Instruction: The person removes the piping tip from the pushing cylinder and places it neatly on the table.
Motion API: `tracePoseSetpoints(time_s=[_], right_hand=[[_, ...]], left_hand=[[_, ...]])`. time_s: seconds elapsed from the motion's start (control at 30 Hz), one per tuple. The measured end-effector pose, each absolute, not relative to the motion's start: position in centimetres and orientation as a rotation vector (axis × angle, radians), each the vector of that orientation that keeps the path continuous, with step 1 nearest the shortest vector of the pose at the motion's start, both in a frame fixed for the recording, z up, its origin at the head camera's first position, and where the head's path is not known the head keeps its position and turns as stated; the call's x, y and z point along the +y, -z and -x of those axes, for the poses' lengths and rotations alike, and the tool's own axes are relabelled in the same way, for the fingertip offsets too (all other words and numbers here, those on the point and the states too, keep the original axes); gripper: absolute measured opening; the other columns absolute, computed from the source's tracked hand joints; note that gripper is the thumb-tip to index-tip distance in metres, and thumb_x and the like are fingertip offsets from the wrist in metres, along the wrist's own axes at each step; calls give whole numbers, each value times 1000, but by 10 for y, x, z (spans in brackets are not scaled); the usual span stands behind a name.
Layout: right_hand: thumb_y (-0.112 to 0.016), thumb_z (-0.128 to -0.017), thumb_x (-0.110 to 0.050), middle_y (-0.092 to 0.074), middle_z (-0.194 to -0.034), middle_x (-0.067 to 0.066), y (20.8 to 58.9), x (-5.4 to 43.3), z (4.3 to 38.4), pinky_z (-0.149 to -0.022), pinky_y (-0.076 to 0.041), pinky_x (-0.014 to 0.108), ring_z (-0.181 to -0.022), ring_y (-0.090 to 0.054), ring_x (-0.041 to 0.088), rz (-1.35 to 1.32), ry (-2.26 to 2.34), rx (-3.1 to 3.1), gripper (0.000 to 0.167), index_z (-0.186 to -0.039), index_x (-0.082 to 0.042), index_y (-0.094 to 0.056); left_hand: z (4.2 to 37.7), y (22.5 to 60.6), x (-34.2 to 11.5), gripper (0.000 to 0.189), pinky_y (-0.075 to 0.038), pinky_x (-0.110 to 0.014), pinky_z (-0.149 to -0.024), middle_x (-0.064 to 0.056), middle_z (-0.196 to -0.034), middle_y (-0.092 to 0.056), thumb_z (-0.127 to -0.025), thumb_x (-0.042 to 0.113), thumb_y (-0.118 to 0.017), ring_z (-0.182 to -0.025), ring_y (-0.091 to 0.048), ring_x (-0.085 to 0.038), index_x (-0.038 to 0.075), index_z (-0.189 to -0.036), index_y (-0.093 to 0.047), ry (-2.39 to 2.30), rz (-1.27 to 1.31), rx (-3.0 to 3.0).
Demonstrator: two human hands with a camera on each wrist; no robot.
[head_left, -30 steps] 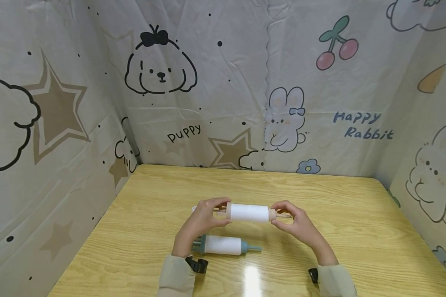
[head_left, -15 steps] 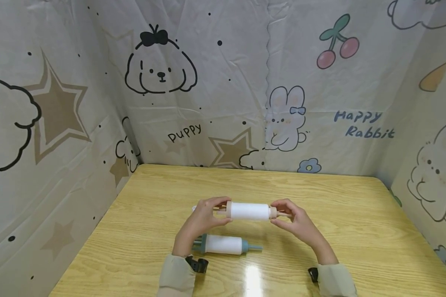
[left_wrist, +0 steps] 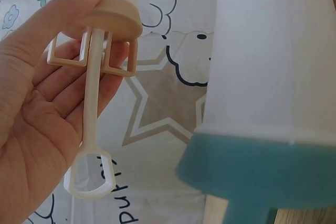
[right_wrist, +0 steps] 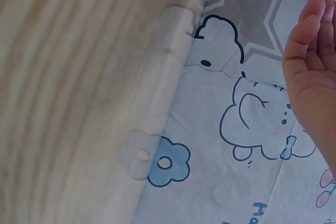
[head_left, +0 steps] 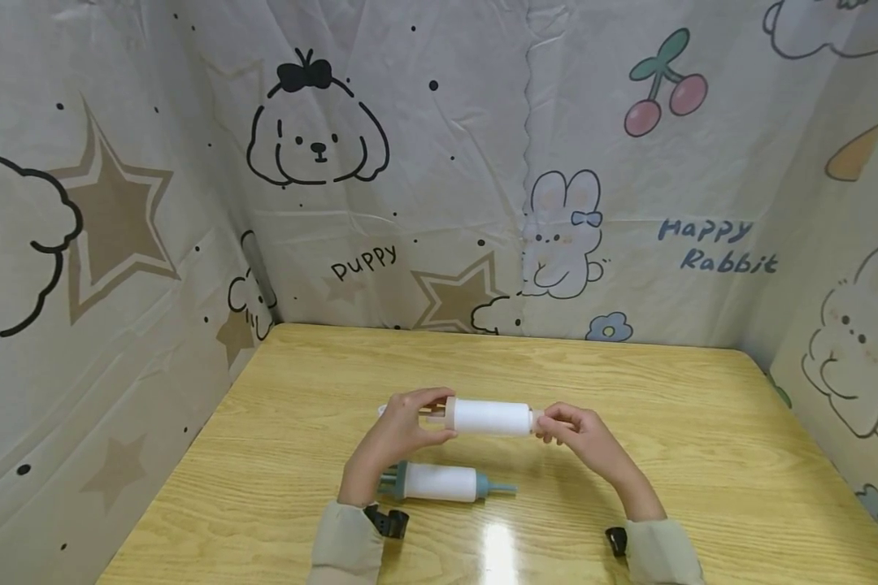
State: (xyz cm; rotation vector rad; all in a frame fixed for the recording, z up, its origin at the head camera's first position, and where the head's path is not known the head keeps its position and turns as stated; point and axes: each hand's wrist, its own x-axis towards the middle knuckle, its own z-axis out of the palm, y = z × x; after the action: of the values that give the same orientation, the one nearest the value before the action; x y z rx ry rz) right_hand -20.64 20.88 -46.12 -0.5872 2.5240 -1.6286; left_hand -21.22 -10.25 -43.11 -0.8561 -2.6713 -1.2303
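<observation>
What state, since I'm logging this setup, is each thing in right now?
Peach-ended tube: held roughly level, gripped at both ends.
White plunger: sticking out of the peach-ended tube.
Teal-ended tube: lying on the table, not held.
Left hand: gripping the peach-ended tube's wider end.
Right hand: fingers curled on its narrower end.
Patterned cloth: hung up, creased.

Head view: illumination is even; white glare marks the tabletop (head_left: pixel 666 390) at bottom centre. Left wrist view: the beige-collared tool (left_wrist: pixel 92 87) is sharp; the teal-collared tool (left_wrist: pixel 268 98), nearer the lens, is soft. Right wrist view: tabletop grain is blurred; the printed flower (right_wrist: pixel 176 161) reflects faintly.
</observation>
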Motion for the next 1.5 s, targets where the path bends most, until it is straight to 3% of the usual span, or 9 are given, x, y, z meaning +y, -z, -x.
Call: tracePoseSetpoints(time_s=[0.17, 0.3, 0.5, 0.93, 1.3, 1.5], right_hand=[[-61, -97, -19, -65, -111, 10, 461, 208, 204, -86, -54, 35, -100, -60, 3, 610, 1631, 2569, 20, -115, -10, -62], [-67, -93, -17, -63, -108, 5, 463, 207, 204, -87, -53, 39, -98, -56, 6, 691, 1596, 2663, 25, -117, -16, -60], [-73, -88, -13, -61, -101, -3, 464, 205, 202, -81, -49, 32, -91, -51, 7, 801, 1534, 2826, 31, -116, -19, -60], [-75, -84, -9, -63, -100, -1, 463, 205, 203, -72, -46, 22, -87, -51, 6, 847, 1559, 2875, 33, -114, -14, -61], [-73, -86, -6, -62, -99, 1, 465, 208, 204, -72, -47, 22, -88, -52, 7, 883, 1555, 2886, 32, -114, -12, -61], [-72, -87, -9, -61, -100, -1, 467, 209, 203, -73, -48, 26, -88, -54, 18, 856, 1543, 2857, 30, -114, -14, -60]], left_hand=[[212, 430, -103, 51, -60, -35, -86, -13, -122, -69, -81, 17, -80, -104, -70, -24, 6, -128, -62, 1220, 849, -2671], [212, 429, -103, 51, -60, -35, -87, -12, -123, -69, -82, 18, -80, -105, -70, -23, 7, -129, -62, 1218, 849, -2684], [212, 430, -104, 50, -60, -37, -87, -12, -121, -70, -82, 18, -80, -104, -70, -23, 7, -128, -62, 1210, 857, -2678], [213, 431, -106, 51, -60, -35, -86, -13, -121, -70, -81, 16, -81, -103, -70, -24, 6, -127, -62, 1209, 834, -2672], [216, 438, -112, 54, -59, -36, -89, -12, -127, -67, -83, 19, -79, -109, -68, -25, 9, -132, -59, 1226, 786, -2750], [220, 445, -115, 51, -58, -37, -90, -14, -129, -65, -84, 16, -77, -112, -66, -27, 6, -131, -59, 1200, 788, -2803]])
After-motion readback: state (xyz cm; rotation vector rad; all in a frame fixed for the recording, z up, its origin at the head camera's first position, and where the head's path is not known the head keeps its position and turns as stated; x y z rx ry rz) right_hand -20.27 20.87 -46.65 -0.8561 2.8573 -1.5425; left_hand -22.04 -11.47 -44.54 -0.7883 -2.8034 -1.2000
